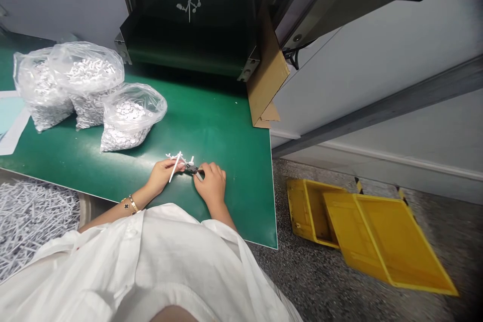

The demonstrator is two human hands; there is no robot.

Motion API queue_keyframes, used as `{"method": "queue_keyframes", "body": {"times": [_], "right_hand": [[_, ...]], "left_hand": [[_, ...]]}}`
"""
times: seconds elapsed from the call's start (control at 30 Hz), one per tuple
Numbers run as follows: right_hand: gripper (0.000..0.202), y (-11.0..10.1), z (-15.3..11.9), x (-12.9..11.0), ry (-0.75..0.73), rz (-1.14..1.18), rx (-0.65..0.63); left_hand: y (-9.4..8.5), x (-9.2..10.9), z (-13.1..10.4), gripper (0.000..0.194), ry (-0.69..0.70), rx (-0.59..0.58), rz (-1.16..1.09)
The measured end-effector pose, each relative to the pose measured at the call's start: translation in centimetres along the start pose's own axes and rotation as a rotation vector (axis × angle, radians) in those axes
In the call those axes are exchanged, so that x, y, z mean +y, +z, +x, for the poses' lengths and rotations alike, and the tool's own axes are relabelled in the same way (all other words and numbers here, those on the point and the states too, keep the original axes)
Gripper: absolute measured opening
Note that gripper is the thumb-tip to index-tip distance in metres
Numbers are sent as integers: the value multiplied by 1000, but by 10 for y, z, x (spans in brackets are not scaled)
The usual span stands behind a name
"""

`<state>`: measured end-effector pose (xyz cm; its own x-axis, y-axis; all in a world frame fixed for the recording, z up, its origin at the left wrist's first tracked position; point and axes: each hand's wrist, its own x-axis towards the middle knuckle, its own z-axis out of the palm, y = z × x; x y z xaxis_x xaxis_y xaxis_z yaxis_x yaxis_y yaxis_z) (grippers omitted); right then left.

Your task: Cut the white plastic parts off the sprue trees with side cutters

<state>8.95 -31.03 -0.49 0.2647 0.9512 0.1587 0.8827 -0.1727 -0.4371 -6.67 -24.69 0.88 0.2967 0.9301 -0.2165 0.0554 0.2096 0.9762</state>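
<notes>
White sprue (175, 167) juts from the left grip (160, 176)

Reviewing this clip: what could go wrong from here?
1. The left hand pinches the white branched piece right beside the dark jaws of the hand tool in the right hand, so a fingertip might get nipped.
2. Any small bit that comes off that piece could skitter away, since both hands work over bare green tabletop.
3. The nearest plastic bag looks open, so a knock might spill its small white parts.
</notes>
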Motion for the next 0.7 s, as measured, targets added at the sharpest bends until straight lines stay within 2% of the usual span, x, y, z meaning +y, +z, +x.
{"method": "queue_keyframes", "body": {"times": [0.43,0.7], "right_hand": [[8,-6,1,1,-29,-63,-25],[9,-5,0,-2,-25,-50,-20]], "left_hand": [[-3,-6,2,20,26,2,59],[-4,-3,-1,23,40,-62,42]]}}
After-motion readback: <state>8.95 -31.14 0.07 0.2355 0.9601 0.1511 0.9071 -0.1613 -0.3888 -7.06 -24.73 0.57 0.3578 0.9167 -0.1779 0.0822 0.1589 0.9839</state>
